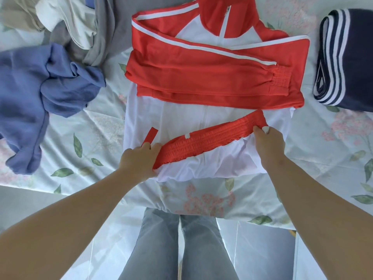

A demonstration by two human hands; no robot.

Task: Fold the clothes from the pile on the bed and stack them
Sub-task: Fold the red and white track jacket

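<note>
Only the head view to go on here. Our jacket (171, 116) lies flat on the bed (90, 142) right in front of us, and its sleeves (201, 77) are crossed over the chest just beyond both hands. The left hand (139, 160) has its fingers curled round one end of the red elastic hem (210, 138). The right hand (268, 144) pinches the other end, thumb on top. The hem is lifted off the bed between them.

We'd say the step is folding the bottom half up toward the collar (228, 15). The right-hand end sits farther from us than the left, so we'd level it first or the fold comes out crooked. Keep the hem taut between the hands, land it over the sleeves, then smooth it flat. That slick white fabric probably slides.

The folded navy striped piece (347, 57) waits well right of the right hand, and the blue garment (40, 93) and the rest of the pile (80, 23) lie out past the left.
</note>
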